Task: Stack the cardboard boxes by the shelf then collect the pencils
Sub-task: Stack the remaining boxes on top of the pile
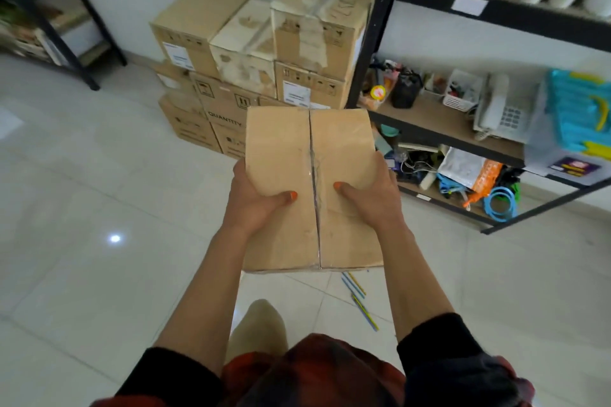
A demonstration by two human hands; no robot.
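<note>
- One cardboard box (297, 175) in the air, carried at chest level, facing the stacked boxes (258, 59) beside the shelf (373, 43).
- Stacking looks partway done; this box not placed yet.
- Pencils (358, 297) lie on the floor under the box, uncollected.
- Left hand (256, 198) and right hand (372, 195) grasp the box's sides, thumbs on top by the taped seam, fingers wrapped underneath, hidden.

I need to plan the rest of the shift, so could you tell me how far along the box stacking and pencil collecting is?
Done: a stack of brown cardboard boxes stands beside the black metal shelf. In hand: the left hand and right hand carry a plain taped cardboard box. Left: placing it, then collecting the thin blue and yellow pencils on the tiled floor.
</note>
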